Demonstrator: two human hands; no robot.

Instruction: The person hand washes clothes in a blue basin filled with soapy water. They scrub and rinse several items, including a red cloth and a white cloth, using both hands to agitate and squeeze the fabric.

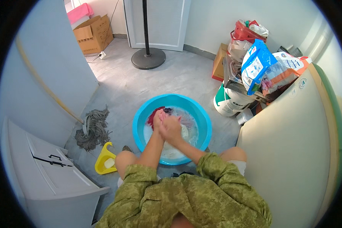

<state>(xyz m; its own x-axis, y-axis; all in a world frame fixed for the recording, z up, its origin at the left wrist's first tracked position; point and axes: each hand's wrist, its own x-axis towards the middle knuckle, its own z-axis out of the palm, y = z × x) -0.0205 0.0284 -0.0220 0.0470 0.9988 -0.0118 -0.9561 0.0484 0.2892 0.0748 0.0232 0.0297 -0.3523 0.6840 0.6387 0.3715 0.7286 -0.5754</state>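
Suds in the blue basin (201,114) could slop onto the floor (171,76); we see left hand (158,118) and right hand (171,129) clasped together, rubbing wet cloth (154,114).

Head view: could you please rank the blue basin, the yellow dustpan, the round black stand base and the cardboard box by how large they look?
1. blue basin
2. cardboard box
3. round black stand base, close to the box, and both lie farther away, so unsure
4. yellow dustpan
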